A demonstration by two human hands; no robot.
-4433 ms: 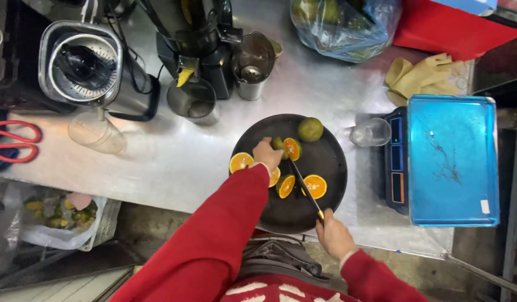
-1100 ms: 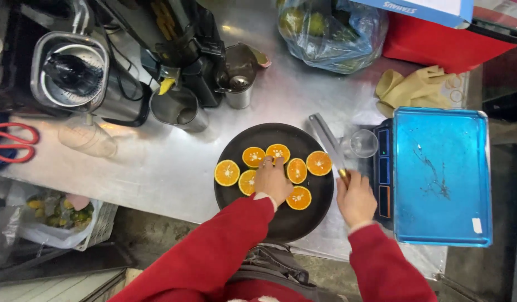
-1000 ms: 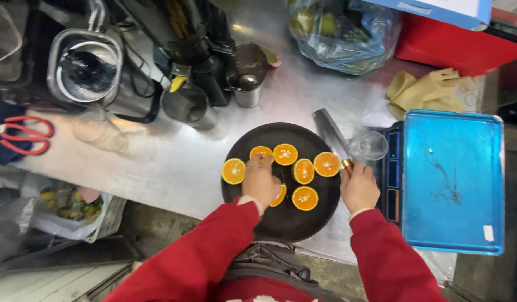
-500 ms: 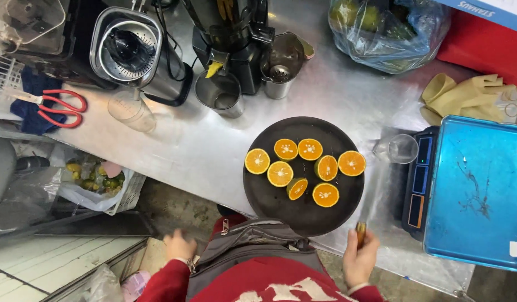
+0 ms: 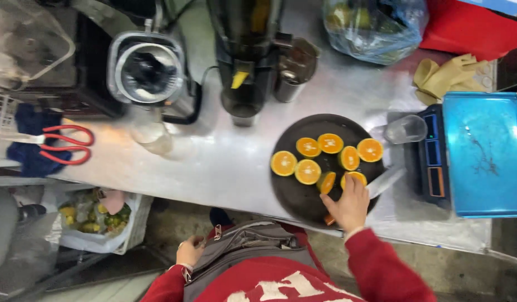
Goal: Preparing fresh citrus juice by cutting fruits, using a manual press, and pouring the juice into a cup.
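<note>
A round black plate (image 5: 303, 198) on the steel counter carries several orange halves (image 5: 307, 171), cut side up. My right hand (image 5: 348, 204) lies on the plate's near right edge, touching the nearest orange half (image 5: 356, 178). It grips a knife (image 5: 386, 181) whose blade points right, off the plate. My left hand (image 5: 190, 251) is low at my waist, against the grey apron (image 5: 253, 249), below the counter edge; its fingers are too small to read.
A dark juicer (image 5: 242, 56) and a blender jar (image 5: 148, 67) stand at the back. Red scissors (image 5: 65, 145) lie at the left. A clear cup (image 5: 406, 128) and a scale with a blue tray (image 5: 482, 151) are at the right. A fruit bag (image 5: 376, 22) is behind.
My right hand has come up from below the counter edge and now rests on the plate with the knife. My left hand stays down by my waist.
</note>
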